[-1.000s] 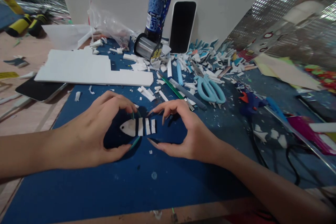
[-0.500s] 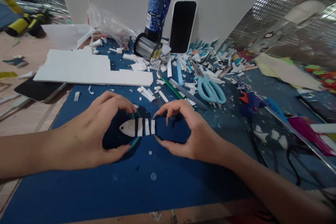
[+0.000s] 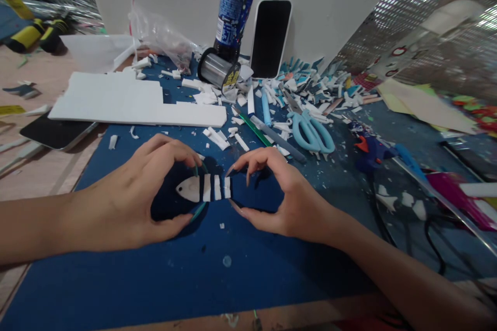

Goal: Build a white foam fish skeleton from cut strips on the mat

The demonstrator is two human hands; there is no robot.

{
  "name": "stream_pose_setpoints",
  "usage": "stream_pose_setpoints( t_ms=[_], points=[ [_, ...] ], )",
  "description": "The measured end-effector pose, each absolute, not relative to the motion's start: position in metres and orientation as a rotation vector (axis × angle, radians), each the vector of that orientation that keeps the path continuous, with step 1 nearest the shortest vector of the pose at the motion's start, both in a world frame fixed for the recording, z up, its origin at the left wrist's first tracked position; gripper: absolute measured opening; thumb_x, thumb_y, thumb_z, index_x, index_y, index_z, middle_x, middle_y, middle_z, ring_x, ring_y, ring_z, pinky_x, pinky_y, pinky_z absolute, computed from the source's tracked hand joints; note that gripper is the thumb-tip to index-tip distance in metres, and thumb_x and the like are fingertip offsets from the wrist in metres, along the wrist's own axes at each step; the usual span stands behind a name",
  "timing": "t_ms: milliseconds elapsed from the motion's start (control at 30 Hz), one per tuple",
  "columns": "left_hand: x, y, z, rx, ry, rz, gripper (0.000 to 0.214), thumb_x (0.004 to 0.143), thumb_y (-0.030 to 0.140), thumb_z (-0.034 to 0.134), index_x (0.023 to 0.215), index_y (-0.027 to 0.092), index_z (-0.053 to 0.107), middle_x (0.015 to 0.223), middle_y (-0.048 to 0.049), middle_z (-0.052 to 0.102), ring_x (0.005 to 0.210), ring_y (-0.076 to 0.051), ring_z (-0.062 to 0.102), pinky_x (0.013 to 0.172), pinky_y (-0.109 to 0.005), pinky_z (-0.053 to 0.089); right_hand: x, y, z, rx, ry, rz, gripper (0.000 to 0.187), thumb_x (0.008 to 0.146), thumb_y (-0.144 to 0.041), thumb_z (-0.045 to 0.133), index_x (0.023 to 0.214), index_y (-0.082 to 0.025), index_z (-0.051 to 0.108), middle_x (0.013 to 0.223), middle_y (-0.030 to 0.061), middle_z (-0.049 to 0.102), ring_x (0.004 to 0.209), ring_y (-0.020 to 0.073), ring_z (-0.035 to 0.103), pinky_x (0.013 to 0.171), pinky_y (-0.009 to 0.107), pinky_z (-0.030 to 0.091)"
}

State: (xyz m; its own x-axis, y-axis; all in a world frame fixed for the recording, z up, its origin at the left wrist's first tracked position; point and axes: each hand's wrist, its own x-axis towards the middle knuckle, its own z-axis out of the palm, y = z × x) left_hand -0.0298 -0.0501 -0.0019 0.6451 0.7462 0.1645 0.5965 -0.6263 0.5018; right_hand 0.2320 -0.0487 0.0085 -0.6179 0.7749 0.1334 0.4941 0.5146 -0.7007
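A small fish shape lies on the blue mat, made of a white pointed head with a black dot for an eye and several white strips behind it, with dark bands between. My left hand pinches around its front part, thumb below and fingers above, long green nails at its edges. At the tail end, my right hand holds the last white strip between thumb and index nails. Whether the dark bands are gaps or part of the fish, I cannot tell.
Light blue scissors, a green pen-like tool and white scraps lie beyond my hands. Behind stand a spool, a dark drink bottle and a phone. A white foam sheet is left, a glue gun right.
The last white strip and my right fingertips have shifted very slightly to the right. My left hand stays in place at the front of the fish.
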Motion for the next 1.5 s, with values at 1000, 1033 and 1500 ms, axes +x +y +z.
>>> stream_pose_setpoints(
  t_ms=[1000,1033,1500],
  points=[
    [-0.025,-0.066,0.000,2.964,0.656,0.691,0.022,0.074,0.021,0.050,0.094,0.024,0.059,0.119,0.0064,0.065,0.110,-0.027,0.051,0.105,-0.052,0.027,0.242,-0.044,0.012,-1.082,-2.243,0.943,0.024,0.080,-0.019,0.062,0.096,-0.023,0.045,0.110,0.0075,0.058,0.099,0.0192,0.055,0.084,0.034,0.048],
    [-0.027,-0.063,0.001,3.011,0.576,0.667,0.022,0.075,0.022,0.052,0.096,0.023,0.060,0.121,0.0047,0.064,0.110,-0.028,0.050,0.104,-0.051,0.026,0.241,-0.045,0.014,-1.115,-2.240,0.921,0.025,0.080,-0.019,0.062,0.099,-0.022,0.046,0.111,0.0085,0.058,0.102,0.0207,0.056,0.085,0.036,0.049],
    [-0.022,-0.063,0.004,3.002,0.570,0.615,0.021,0.079,0.024,0.049,0.097,0.021,0.058,0.120,-0.0022,0.064,0.107,-0.029,0.049,0.090,-0.048,0.030,0.215,-0.107,0.013,-1.108,-2.359,0.204,0.061,0.077,-0.005,0.044,0.136,0.005,0.029,0.142,0.0261,0.039,0.137,0.0313,0.033,0.108,0.048,0.042]
  ],
)
